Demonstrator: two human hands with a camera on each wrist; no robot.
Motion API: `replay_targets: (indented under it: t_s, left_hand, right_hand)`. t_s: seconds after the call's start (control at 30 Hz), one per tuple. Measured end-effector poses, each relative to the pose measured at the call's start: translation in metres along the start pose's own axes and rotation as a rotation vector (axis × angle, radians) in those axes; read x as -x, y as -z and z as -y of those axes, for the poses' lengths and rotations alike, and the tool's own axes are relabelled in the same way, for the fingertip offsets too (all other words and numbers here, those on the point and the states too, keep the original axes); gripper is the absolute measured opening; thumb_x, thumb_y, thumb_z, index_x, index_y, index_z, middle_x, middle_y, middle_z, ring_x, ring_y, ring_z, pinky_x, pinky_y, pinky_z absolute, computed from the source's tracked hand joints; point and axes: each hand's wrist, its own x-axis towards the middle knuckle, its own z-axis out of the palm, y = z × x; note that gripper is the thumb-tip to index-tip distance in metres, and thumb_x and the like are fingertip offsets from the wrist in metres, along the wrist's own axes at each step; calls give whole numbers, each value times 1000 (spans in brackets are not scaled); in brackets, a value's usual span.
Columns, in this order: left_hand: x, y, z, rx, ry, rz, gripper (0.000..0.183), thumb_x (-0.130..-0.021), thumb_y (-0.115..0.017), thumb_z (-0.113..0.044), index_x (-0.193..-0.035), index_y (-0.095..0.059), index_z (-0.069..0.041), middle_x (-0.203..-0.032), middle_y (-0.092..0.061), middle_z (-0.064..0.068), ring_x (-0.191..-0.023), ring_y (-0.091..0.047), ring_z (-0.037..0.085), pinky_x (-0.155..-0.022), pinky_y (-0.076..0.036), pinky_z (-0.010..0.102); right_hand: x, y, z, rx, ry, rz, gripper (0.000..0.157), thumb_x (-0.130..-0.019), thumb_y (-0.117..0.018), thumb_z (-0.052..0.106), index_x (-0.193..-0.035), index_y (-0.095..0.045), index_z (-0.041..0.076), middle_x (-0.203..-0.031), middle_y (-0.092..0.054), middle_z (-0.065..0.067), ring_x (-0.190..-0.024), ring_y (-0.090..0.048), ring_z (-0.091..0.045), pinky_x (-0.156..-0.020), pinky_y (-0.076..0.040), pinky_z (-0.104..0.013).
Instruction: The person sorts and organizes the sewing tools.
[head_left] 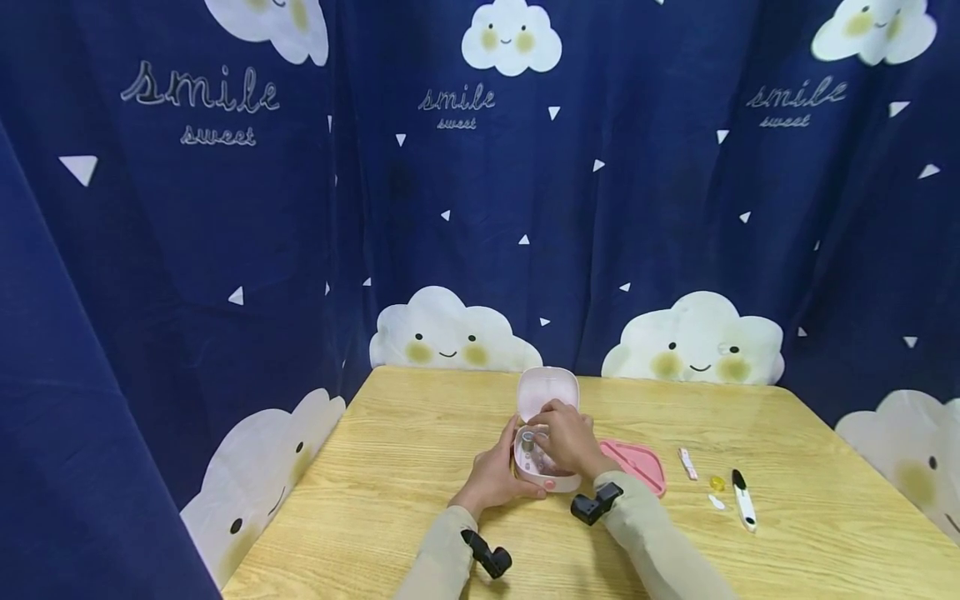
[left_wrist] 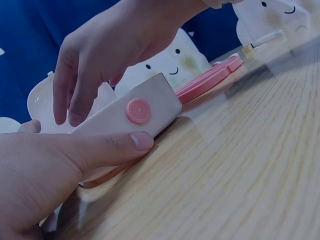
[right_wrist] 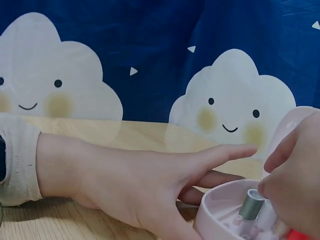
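A pale pink sewing box (head_left: pixel 531 479) stands on the table with its lid (head_left: pixel 548 387) raised at the back. My left hand (head_left: pixel 495 475) grips its left side, with the thumb along the front wall below a round pink button (left_wrist: pixel 138 111). Inside, a grey-green thread spool (right_wrist: pixel 251 206) stands upright among paler spools (right_wrist: pixel 266 216). My right hand (head_left: pixel 572 440) reaches over the box from the right, fingers pointing down. Its fingertips are right at the top of the green spool, and a gap shows between thumb and forefinger. Part of the box's contents is hidden under this hand.
A pink divided tray (head_left: pixel 651 468) lies just right of the box. Farther right are a small pink-and-white item (head_left: pixel 687 464), a round yellow item (head_left: pixel 717 483), a small white piece (head_left: pixel 716 502) and a white tool with a black tip (head_left: pixel 744 502). A blue curtain (head_left: pixel 480 200) hangs behind the table.
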Motion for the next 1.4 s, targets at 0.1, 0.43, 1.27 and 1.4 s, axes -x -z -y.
replay_targets:
  t_s: [0.1,0.43,1.27,1.4]
  left_hand:
    - [-1,-2,3,-6,9,5,139,-66,-95,-54,-168,-8,-20,-163,-40,4,-141,-46,31,-114,-25,64]
    - [-1,-2,2,-18,-34,-23,137,-65,-97,-50,-167,-12,-16,-160,-44,7,-138,-50,31,-110,-29,64]
    - [-2,1,-6,55,-4,-14,133,-64,-101,-38,-166,-18,-22,-160,-45,2,-141,-46,28,-112,-25,63]
    - [-2,1,-5,57,6,-8,133,-64,-101,-40,-167,-17,-24,-160,-44,0,-141,-46,27,-113,-25,62]
  right_hand:
    - [0,4,-1,-6,-5,0,21,-87,-85,22,-107,-82,18,-112,-66,-4,-104,-63,-30,-75,-45,-54]
    - [3,17,-7,-59,-21,-37,26,-86,-86,19,-112,-81,16,-113,-71,-6,-106,-66,-32,-79,-46,-58]
    - [54,64,-65,-137,-120,-152,35,-92,-78,14,-125,-74,5,-123,-67,-21,-101,-67,-38,-82,-54,-57]
    - [63,64,-72,-128,-122,-159,34,-91,-78,13,-124,-74,5,-121,-68,-21,-101,-67,-39,-82,-55,-56]
